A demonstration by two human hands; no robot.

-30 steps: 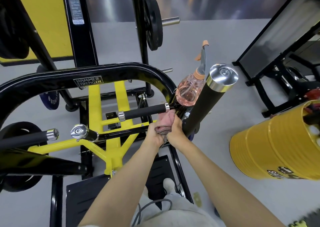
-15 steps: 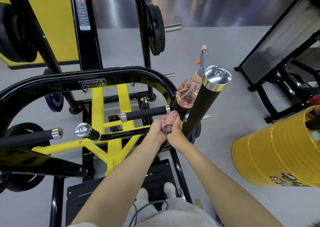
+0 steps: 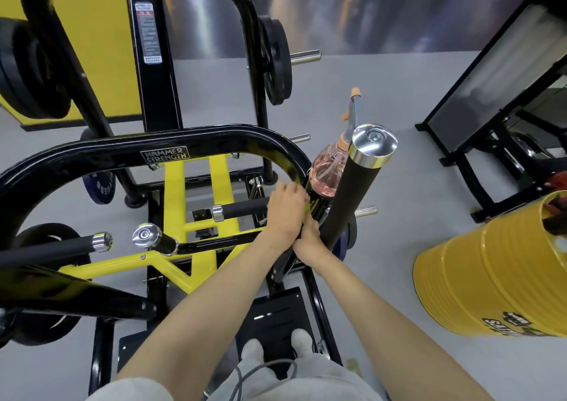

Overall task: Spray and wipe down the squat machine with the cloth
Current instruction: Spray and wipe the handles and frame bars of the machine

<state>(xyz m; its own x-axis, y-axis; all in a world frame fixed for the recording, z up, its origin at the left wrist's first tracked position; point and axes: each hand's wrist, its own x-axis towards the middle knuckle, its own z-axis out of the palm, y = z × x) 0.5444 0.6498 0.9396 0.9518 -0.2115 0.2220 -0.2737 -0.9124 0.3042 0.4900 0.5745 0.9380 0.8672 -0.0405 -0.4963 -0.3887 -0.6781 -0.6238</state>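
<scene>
The squat machine has a black curved frame (image 3: 196, 146) and yellow lower beams (image 3: 173, 192). My left hand (image 3: 285, 210) lies with curled fingers over the joint where the short horizontal padded handle (image 3: 242, 209) meets the frame, covering the pink cloth, which is hidden under it. My right hand (image 3: 310, 241) sits just below and against the left one, with its fingers tucked out of sight. A pink spray bottle (image 3: 325, 170) with an orange trigger stands on the frame right beyond my hands, behind the upright padded handle (image 3: 352, 192) with its chrome cap.
A yellow drum (image 3: 491, 284) stands on the grey floor to the right. Black weight plates (image 3: 276, 60) hang on the rack behind. Another black machine (image 3: 491, 100) is at the far right. My feet are on the black footplate (image 3: 273, 311).
My left hand has slid up over the cloth toward the frame's bend, so the cloth no longer shows. The view has tilted upward a little.
</scene>
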